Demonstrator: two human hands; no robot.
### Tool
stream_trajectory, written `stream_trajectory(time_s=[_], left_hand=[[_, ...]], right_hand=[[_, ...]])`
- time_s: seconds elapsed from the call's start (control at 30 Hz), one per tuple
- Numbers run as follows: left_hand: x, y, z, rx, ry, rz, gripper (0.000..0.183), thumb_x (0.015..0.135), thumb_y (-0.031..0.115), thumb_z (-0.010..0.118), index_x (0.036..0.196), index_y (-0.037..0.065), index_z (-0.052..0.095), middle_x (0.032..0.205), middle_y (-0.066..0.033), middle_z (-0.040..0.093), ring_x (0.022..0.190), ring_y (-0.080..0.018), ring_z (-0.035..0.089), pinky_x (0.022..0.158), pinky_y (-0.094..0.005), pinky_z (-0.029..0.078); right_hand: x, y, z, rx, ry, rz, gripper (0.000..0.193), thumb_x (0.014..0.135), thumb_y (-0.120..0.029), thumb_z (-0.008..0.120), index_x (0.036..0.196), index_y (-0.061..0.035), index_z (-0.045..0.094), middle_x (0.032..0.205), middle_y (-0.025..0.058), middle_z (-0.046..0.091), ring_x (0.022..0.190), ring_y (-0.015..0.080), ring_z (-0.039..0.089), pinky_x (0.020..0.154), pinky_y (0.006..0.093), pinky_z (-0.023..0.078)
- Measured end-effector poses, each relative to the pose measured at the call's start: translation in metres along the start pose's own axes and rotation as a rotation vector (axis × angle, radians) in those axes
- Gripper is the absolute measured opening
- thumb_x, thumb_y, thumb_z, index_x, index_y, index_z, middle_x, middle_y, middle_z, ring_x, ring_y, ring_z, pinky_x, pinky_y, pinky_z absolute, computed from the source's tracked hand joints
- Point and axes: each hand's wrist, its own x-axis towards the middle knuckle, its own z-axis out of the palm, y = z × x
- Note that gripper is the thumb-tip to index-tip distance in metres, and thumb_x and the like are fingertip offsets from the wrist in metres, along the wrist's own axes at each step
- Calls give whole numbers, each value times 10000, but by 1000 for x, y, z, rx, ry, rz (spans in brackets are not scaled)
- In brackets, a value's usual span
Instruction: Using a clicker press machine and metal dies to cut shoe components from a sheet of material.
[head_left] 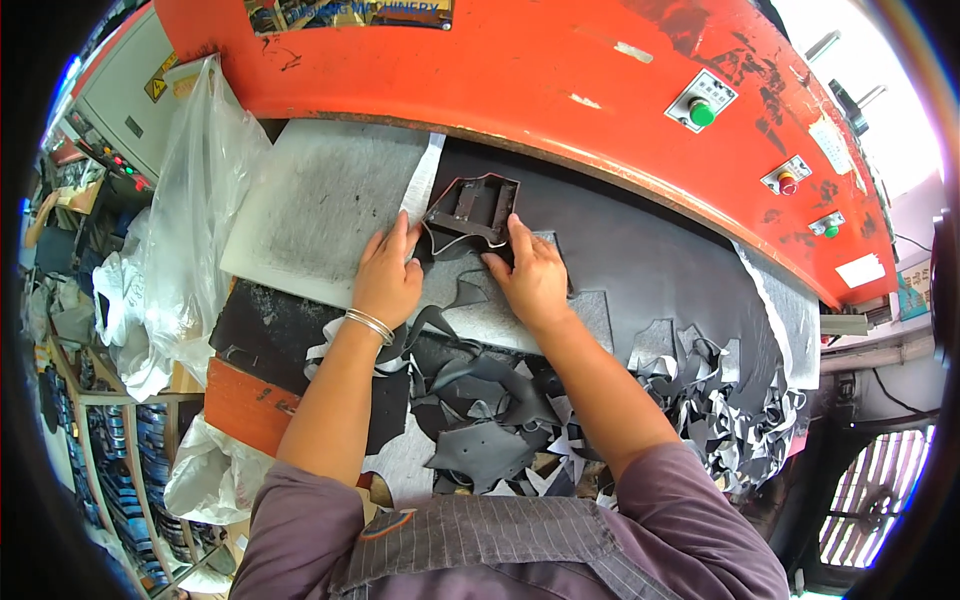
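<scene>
A dark steel cutting die (467,216) with a thin shaped rim and inner braces sits on a black sheet (650,240) that looks like leather or synthetic leather. My right hand (532,275) grips the die's right side, thumb at the lower edge and fingers along the side. Just left of the die, my left hand (388,278) has its fingers stretched out over the edge of the pale grey board (320,215). Whether its fingertips touch the die cannot be made out. A metal bangle (370,325) circles my left wrist.
An orange press beam (560,90) with a green button (701,113) and a red button (788,184) spans the far side. Black and grey offcuts (490,400) lie heaped nearer me. A clear plastic bag (190,230) hangs at left, above a rack (130,470) of dark blue pieces.
</scene>
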Motion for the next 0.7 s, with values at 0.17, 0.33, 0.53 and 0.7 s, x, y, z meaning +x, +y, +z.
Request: stream_trajectory(time_s=[0.17,0.33,0.53,0.7], left_hand=[[10,9,-6,-25,38,-31,682,824,47,491,1439,-21,206,1327,-141,542,1258,-288,464,1101,-397,267],[13,35,-22,-292,376,-147,643,822,30,541,1417,12,298,1292,-154,569,1208,-273,512,1034,-372,362],[48,198,3,-425,51,84,234,842,160,582,1041,64,660,902,-162,674,837,-311,658,744,-387,519],[81,344,-8,-432,-72,577,289,876,291,546,786,52,682,785,-158,669,757,-360,644,718,-429,520]], right_hand=[[10,-5,-13,-84,95,-54,708,711,-298,776,1259,35,476,1109,214,625,939,362,624,841,405,495],[10,4,-122,242,116,84,923,672,-332,821,1390,7,350,1356,283,441,1278,410,416,1064,438,346],[-32,150,-301,189,928,278,621,964,-323,522,1439,8,297,1490,161,313,1372,276,294,1110,369,240],[-50,285,-438,-173,1261,546,884,938,-591,371,1404,142,209,1470,336,206,1399,395,186,1143,421,144]])
